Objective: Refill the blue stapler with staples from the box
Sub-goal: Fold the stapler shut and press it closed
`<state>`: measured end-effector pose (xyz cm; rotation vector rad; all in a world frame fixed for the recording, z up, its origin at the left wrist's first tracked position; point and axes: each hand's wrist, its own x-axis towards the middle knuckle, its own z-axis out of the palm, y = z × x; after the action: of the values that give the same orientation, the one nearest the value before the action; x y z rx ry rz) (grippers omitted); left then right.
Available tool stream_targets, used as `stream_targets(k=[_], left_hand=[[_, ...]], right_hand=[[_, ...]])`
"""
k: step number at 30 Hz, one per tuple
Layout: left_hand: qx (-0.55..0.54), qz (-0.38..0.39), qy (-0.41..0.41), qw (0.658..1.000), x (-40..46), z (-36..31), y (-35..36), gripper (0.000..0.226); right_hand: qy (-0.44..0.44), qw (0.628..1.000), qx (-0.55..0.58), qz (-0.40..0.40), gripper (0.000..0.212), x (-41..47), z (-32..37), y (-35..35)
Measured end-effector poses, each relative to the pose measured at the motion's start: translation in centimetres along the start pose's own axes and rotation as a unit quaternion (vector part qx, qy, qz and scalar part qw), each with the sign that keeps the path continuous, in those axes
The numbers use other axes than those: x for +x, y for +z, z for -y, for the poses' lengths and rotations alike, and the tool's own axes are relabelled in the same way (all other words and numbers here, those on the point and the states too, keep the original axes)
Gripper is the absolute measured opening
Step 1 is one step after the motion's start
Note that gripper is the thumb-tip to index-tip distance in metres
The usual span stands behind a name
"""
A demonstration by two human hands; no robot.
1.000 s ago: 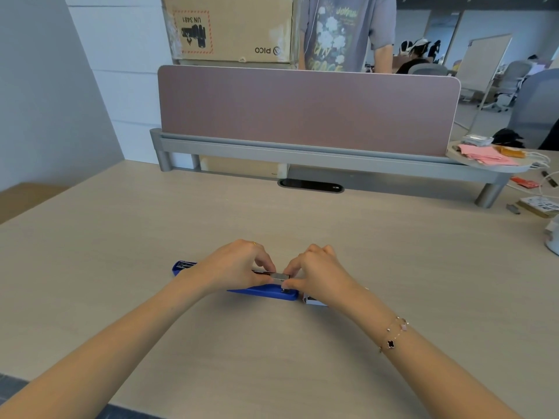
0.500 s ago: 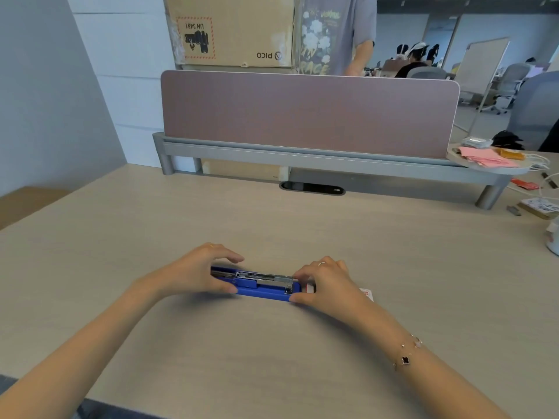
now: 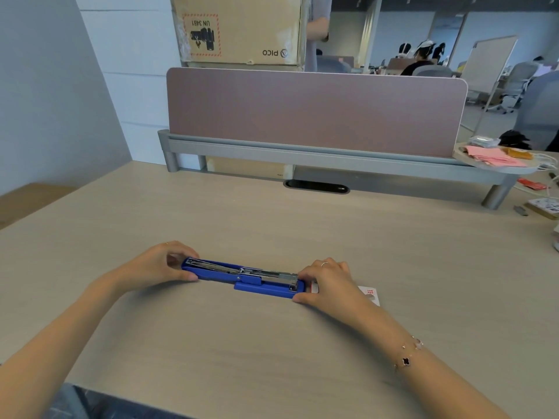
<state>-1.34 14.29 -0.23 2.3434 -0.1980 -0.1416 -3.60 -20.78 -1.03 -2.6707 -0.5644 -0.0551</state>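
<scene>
The blue stapler (image 3: 242, 276) lies opened out flat on the wooden desk (image 3: 272, 225), its silver staple channel facing up. My left hand (image 3: 163, 264) pinches the stapler's left end between thumb and fingers. My right hand (image 3: 326, 282) grips its right end. A small white and red staple box (image 3: 370, 293) lies on the desk just behind my right hand, mostly hidden by it.
A mauve divider panel (image 3: 314, 110) on a grey rail (image 3: 302, 152) closes the desk's far side, with a cable slot (image 3: 316, 186) below it. Pink papers (image 3: 493, 155) and small items sit at the far right. A cardboard box (image 3: 239, 28) stands behind the divider.
My hands have moved apart from the stapler's middle to its two ends. The stapler now lies fully opened out, longer than before. The staple box shows behind my right hand.
</scene>
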Motion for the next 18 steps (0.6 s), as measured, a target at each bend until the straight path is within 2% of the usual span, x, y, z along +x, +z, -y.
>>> stream_targets(k=[8,18], left_hand=[[0.014,0.009,0.055,0.998,0.1,-3.5,-1.9,0.017],[-0.028,0.003,0.103,0.994,0.3,-8.4,-0.6,0.016]], right_hand=[[0.012,1.0,0.018,0.01,0.031,0.1,0.0,0.0],[0.015,0.999,0.029,0.012,0.033,0.1,-0.1,0.0]])
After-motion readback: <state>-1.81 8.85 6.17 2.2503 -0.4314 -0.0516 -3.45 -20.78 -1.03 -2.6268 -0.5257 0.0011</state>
